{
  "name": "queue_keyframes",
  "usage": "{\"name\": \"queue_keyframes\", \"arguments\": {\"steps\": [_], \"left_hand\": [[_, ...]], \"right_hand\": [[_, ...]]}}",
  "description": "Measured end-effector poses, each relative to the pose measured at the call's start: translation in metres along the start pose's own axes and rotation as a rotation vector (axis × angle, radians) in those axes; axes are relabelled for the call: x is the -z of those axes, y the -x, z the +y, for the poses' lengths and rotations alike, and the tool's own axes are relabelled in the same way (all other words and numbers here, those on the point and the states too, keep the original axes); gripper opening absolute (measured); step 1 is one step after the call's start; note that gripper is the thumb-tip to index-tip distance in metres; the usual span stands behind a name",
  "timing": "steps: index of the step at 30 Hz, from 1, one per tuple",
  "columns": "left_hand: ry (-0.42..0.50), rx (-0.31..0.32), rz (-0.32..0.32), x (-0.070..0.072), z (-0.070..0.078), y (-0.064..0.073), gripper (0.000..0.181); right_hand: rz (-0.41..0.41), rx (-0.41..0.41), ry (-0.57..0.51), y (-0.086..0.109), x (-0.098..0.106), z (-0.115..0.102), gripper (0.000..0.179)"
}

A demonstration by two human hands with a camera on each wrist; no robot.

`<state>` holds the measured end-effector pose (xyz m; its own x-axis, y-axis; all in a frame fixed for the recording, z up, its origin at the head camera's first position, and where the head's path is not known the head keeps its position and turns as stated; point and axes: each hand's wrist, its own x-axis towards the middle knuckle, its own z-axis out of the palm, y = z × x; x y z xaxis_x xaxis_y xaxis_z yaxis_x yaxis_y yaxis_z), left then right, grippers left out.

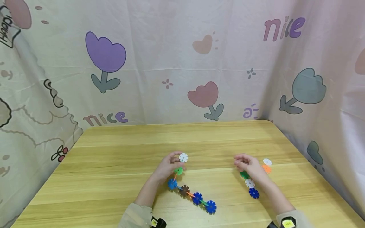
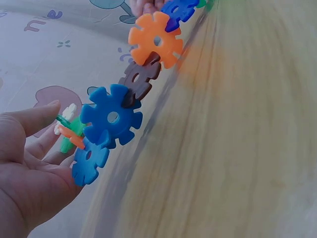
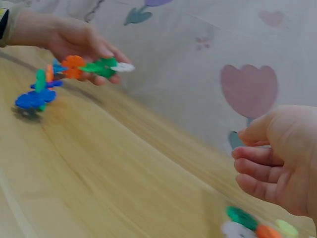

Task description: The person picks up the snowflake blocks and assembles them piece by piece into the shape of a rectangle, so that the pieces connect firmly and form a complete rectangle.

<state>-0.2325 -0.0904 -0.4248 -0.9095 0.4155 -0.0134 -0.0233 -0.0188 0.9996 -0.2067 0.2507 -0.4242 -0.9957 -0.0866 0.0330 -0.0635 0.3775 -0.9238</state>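
My left hand [image 1: 163, 169] pinches the upper end of a chain of slotted plastic snowflake discs, with a white disc [image 1: 183, 157] and a green disc [image 1: 178, 171] at its fingertips. From there the linked discs trail down to the right: a blue disc [image 1: 172, 184], a brown disc [image 1: 184, 190], and dark blue ones ending at a blue disc [image 1: 211, 207]. Orange, blue and green discs sit edge-on between them. Over some loose discs hovers my right hand [image 1: 252, 167], its fingers loosely bent and nothing between them in the right wrist view.
Near the right hand lie a green disc [image 1: 244, 174], a white disc [image 1: 249, 183], a dark blue disc [image 1: 254, 193], an orange disc [image 1: 266, 168] and another white disc [image 1: 267, 161]. A patterned curtain [image 1: 154, 47] hangs behind and beside the wooden table [image 1: 114, 158].
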Motion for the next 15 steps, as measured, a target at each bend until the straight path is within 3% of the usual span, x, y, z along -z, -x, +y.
{"name": "queue_keyframes", "arguments": {"steps": [4, 7, 11, 15], "left_hand": [[-0.001, 0.006, 0.017, 0.001, -0.001, -0.001, 0.044], [0.003, 0.008, 0.027, 0.001, -0.001, -0.001, 0.045], [0.010, 0.016, 0.053, 0.002, -0.002, -0.001, 0.045], [0.015, 0.039, 0.123, 0.002, -0.002, -0.001, 0.044]], "right_hand": [[0.002, 0.026, 0.148, 0.004, 0.017, 0.006, 0.035], [-0.040, 0.028, 0.251, 0.005, 0.026, 0.009, 0.034], [-0.123, 0.019, 0.315, 0.007, 0.032, 0.012, 0.035], [-0.169, 0.044, 0.387, 0.008, 0.033, 0.013, 0.037]]}}
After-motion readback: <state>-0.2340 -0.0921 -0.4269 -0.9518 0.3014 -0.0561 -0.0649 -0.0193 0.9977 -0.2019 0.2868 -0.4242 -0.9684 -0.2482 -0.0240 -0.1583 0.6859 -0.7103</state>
